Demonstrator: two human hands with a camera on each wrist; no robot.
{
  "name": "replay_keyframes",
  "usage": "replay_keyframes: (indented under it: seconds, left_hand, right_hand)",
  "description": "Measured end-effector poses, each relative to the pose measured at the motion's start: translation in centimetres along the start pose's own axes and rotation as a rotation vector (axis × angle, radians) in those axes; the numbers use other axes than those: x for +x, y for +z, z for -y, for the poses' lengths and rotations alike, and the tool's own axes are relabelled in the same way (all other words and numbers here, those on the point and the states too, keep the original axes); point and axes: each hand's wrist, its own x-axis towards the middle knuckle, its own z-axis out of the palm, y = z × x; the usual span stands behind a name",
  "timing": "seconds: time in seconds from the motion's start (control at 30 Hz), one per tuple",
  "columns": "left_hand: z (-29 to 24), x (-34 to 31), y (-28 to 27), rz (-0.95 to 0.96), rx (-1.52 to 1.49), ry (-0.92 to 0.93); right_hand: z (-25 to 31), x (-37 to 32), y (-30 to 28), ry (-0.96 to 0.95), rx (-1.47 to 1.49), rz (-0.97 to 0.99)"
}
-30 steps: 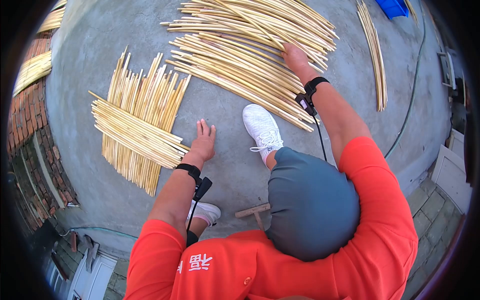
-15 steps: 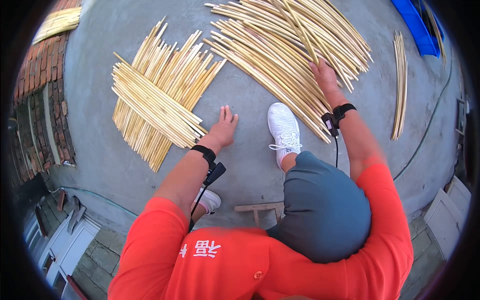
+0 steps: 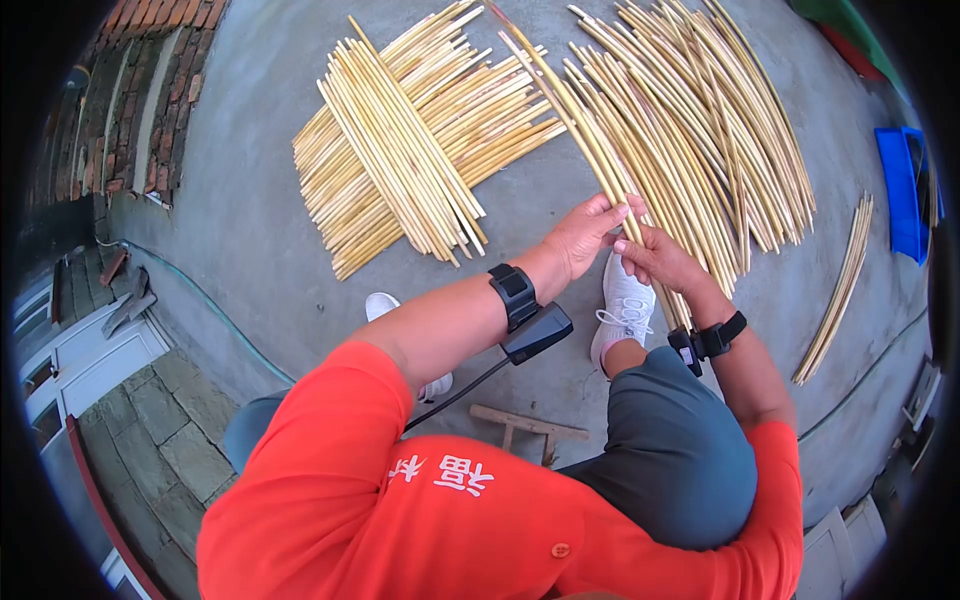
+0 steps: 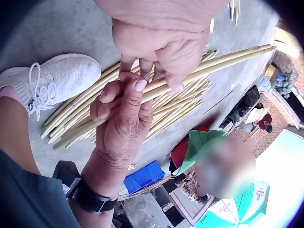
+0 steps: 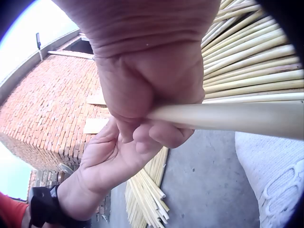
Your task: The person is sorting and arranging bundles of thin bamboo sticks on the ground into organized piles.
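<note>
Two or so long pale sticks [image 3: 574,118] are held up in front of the body, slanting away to the upper left in the head view. The left hand [image 3: 580,238] pinches them between thumb and fingers. Just beside it, the right hand [image 3: 660,258] grips the sticks nearer their close end. In the left wrist view the right hand [image 4: 124,114] has its thumb along the sticks [image 4: 209,69], with the left hand [image 4: 161,42] touching them above. A thick stick end [image 5: 228,118] runs from the right hand [image 5: 152,85] in the right wrist view.
Crossed piles of sticks [image 3: 390,150] lie on the concrete at left; a wide fanned pile [image 3: 690,130] lies at right. Farther right are a small bundle [image 3: 838,290] and a blue crate [image 3: 905,200]. A white shoe [image 3: 625,310] and small wooden stool [image 3: 530,421] are close by.
The right hand has drawn sticks from the fanned pile toward the body. The left hand, earlier empty near the left pile, has moved right and taken hold of them. The head view has turned.
</note>
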Motion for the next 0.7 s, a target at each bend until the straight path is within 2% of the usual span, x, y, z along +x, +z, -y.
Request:
replay_keyframes:
  seconds: [0.1, 0.13, 0.17, 0.23, 0.3, 0.37, 0.5, 0.57, 0.6, 0.67, 0.7]
  left_hand:
    - [-0.7, -0.9, 0.0, -0.013, -0.006, -0.01]
    - [-1.3, -0.4, -0.3, -0.143, 0.008, 0.119]
    - [-2.1, -0.1, -0.9, -0.142, 0.008, 0.12]
    - [-4.6, -0.3, -2.6, -0.269, 0.003, 0.187]
    - [-5.2, -0.5, -3.0, -0.291, 0.01, 0.191]
    - [-5.8, -0.8, -3.3, -0.366, 0.047, 0.177]
    - [-2.7, -1.2, -2.6, -0.358, 0.032, 0.23]
    - [-0.1, -1.5, -1.9, -0.278, -0.053, 0.115]
    - [0.2, -1.6, -1.6, -0.274, -0.052, 0.12]
    - [0.6, -1.7, -1.2, -0.39, -0.014, 0.092]
    - [0.2, -1.4, -1.8, -0.388, -0.017, 0.096]
  right_hand:
    - [-0.3, 0.2, 0.5, -0.035, -0.007, 0.055]
    - [-0.5, 0.3, 0.6, -0.069, 0.005, 0.073]
    - [-0.8, -0.1, 0.7, -0.096, 0.023, 0.082]
    - [0.0, -0.2, 1.0, -0.106, 0.004, 0.071]
    - [0.1, -0.9, 1.3, -0.045, 0.072, 0.027]
    - [-0.4, -0.7, 1.8, 0.028, -0.007, 0.033]
    - [-0.5, 0.1, 2.2, 0.037, -0.034, 0.031]
    - [-0.2, 0.2, 2.3, 0.009, 0.005, 0.059]
    - [-0.2, 0.3, 2.2, 0.005, 0.001, 0.057]
    - [-0.7, 0.3, 2.2, 0.024, 0.026, 0.124]
    - [-1.1, 0.2, 2.0, 0.025, 0.021, 0.123]
